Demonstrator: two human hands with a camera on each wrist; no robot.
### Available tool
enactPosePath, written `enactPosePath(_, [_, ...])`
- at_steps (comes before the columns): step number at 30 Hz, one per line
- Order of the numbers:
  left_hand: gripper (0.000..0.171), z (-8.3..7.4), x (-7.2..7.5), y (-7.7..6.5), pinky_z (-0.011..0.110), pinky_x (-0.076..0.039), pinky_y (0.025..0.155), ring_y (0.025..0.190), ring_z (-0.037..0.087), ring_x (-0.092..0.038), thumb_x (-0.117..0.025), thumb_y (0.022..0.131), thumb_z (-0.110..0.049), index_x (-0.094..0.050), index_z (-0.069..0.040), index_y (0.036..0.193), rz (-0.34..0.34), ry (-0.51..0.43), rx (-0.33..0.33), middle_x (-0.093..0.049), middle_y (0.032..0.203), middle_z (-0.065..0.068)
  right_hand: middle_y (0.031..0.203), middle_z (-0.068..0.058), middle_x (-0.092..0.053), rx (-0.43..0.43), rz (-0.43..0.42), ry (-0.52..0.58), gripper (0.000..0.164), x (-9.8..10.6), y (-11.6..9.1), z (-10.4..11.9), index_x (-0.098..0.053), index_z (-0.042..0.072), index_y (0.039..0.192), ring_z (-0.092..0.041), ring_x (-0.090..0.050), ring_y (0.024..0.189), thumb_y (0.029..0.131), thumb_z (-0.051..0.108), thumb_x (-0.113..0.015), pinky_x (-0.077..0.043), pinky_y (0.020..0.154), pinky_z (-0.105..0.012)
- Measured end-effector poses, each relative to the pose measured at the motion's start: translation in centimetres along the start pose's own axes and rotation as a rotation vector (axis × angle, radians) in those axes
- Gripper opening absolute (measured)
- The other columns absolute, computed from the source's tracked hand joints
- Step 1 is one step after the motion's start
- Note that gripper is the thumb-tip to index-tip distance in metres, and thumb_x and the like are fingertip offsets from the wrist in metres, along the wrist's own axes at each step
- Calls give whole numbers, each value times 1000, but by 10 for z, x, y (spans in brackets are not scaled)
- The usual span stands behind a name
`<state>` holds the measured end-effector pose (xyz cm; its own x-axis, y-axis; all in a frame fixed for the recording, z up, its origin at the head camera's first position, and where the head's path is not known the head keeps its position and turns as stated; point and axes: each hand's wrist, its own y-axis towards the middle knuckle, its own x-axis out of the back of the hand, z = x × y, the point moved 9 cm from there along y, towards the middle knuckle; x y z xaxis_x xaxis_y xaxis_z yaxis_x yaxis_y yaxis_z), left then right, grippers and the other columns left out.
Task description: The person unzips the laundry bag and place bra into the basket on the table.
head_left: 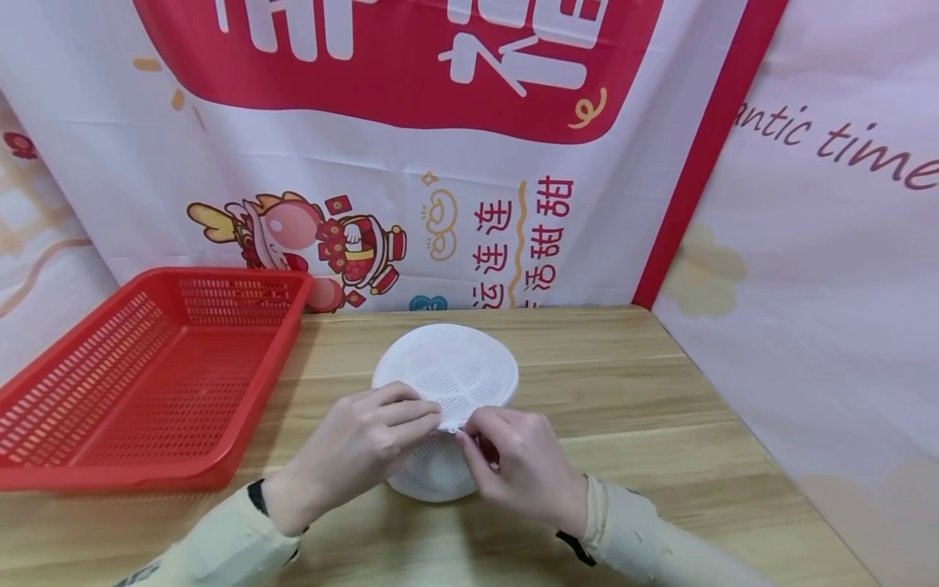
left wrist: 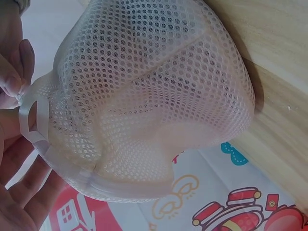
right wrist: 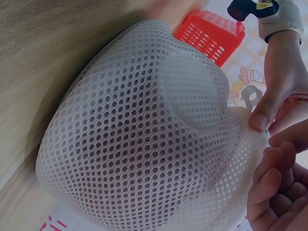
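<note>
The white mesh bag (head_left: pixel 458 367) rests on the desk (head_left: pixel 623 399), to the right of the red basket (head_left: pixel 260 399). The left hand (head_left: pixel 370 436) holds its edge between thumb and index finger, the other fingers relaxed. The right hand (head_left: pixel 524 465) has thumb and index finger closed in a pinch just beside, the other fingers curled; which small part is between them, I cannot tell. For such fine work, I think the left fingers should hold the edge stretched and flat, while the right ones pull gently along it. The ribbon loop (left wrist: pixel 42 115) and soft mesh could catch, so better to have them outside the pinch.
</note>
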<state>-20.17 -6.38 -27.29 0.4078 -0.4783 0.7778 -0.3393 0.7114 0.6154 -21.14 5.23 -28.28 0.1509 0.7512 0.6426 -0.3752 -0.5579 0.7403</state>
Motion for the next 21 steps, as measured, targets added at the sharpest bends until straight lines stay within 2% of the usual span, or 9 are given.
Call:
enactPosePath(7, [29, 0, -2, 3, 33, -56, 78, 97, 17, -63, -83, 78, -11, -74, -9, 106, -14, -3, 31, -70, 105, 1, 67, 13, -47, 1, -9, -4, 12, -1, 0, -2, -59, 15, 80, 0, -45, 54, 87, 6, -65, -34, 49, -7])
enactPosePath(10, [30, -4, -4, 7, 33, -56, 80, 98, 19, -62, -82, 81, -16, -73, -8, 108, -20, 19, 20, -69, 107, 3, 67, 13, -47, 11, -15, 1, 11, -1, 0, -1, -59, 14, 81, 0, -44, 54, 87, 7, -63, -33, 49, -7])
enactPosePath(14, [27, -8, -6, 12, 33, -56, 80, 95, 19, -62, -82, 81, -13, -73, -7, 106, -15, 65, 4, -70, 103, 4, 67, 12, -47, 26, -24, 7, 11, -2, 2, 1, -59, 14, 80, 0, -44, 54, 88, 7, -62, -33, 49, -7])
enactPosePath(21, [34, -10, -4, 10, 34, -57, 77, 90, 18, -63, -87, 73, -7, -76, -8, 105, 7, 104, -22, -71, 99, 3, 65, 12, -47, 26, -19, 12, 13, -2, 2, 1, -58, 14, 79, 0, -44, 52, 86, 5, -64, -33, 48, -7])
